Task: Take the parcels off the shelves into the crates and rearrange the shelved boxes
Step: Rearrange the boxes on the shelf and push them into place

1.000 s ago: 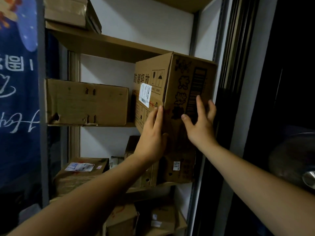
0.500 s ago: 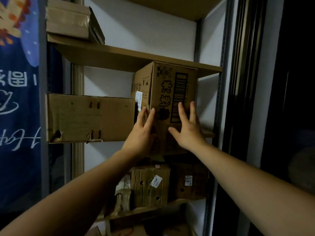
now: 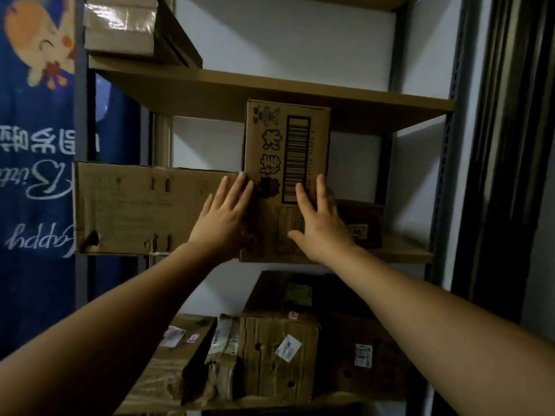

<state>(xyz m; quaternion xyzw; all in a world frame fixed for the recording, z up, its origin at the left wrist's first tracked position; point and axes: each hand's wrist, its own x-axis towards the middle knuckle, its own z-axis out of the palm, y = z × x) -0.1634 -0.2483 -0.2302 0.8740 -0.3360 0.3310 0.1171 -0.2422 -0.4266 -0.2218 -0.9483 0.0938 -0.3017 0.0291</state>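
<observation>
Cardboard-brown, the tall printed box (image 3: 285, 181) has swung square onto the middle wooden shelf (image 3: 402, 252), just beside the wide flat carton (image 3: 135, 205) at its nine o'clock. The left hand (image 3: 222, 219) and right hand (image 3: 321, 226) press flat-fingered, grasping nothing. Placement looks nearly done.

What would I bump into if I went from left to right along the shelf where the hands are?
blue banner → wide brown box → tall barcode box → small dark box → shelf post
</observation>
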